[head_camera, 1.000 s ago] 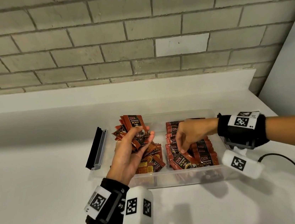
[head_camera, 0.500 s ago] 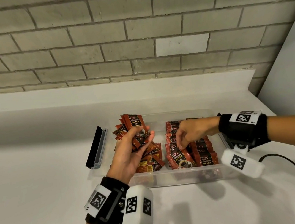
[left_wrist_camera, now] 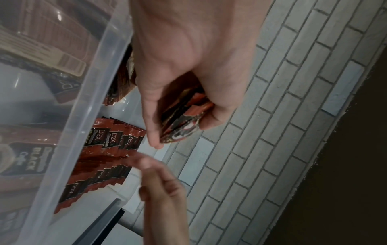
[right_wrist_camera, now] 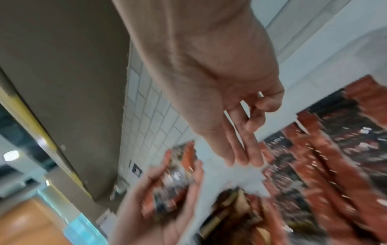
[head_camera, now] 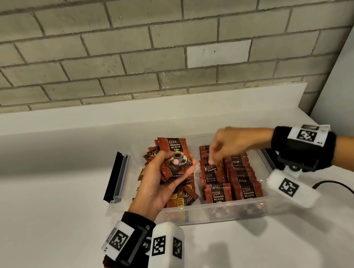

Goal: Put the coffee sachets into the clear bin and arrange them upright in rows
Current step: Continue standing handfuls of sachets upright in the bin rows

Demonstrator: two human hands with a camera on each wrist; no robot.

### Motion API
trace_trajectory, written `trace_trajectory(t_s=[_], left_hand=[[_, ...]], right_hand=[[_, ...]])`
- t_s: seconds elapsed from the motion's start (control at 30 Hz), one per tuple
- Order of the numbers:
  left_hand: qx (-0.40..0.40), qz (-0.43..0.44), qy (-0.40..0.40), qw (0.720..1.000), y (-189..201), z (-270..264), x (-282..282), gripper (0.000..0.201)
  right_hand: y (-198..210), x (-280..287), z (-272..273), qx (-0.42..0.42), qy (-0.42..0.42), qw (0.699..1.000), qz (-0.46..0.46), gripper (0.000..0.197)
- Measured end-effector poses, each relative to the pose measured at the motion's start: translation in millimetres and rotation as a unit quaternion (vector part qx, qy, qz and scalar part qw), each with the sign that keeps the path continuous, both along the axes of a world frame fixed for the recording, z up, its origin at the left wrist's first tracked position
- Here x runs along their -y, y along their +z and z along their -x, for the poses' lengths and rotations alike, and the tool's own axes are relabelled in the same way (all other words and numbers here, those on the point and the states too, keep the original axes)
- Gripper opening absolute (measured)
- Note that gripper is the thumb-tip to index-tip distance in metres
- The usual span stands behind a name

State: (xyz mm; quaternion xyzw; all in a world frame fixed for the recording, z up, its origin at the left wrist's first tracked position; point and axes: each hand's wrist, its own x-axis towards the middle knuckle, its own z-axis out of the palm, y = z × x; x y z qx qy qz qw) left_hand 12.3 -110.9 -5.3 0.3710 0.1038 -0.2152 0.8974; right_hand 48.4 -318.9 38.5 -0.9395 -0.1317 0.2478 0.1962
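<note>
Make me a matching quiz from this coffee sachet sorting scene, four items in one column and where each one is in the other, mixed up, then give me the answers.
1. bundle of sachets
2. upright rows of sachets
3. loose sachets
4. black and grey lid

A. right part of the clear bin
B. counter, left of the bin
C. in the left hand
D. left part of the bin, lying jumbled

Pairs: 1-C, 2-A, 3-D, 4-B
</note>
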Motion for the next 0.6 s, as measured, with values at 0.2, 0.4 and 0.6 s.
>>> trace_trajectory(t_s=[0.2,0.4,0.6], left_hand=[[0.0,-0.049,-0.008,0.999,4.0,2.4,2.0,0.027],[0.006,-0.068,-0.034,0.997,7.0,4.9,1.7,0.012],[0.01,-0.09,-0.025,0.996,7.4,5.2,5.2,0.04]], right_hand=[[38.9,-5.6,-5.1,0.062,-0.092,0.968,-0.226,0.028],[27.6,-11.4,-5.1,0.049,-0.076,0.974,-0.21,0.028],[25.1,-1.2,-7.5,0.032,-0.096,0.973,-0.209,0.007]])
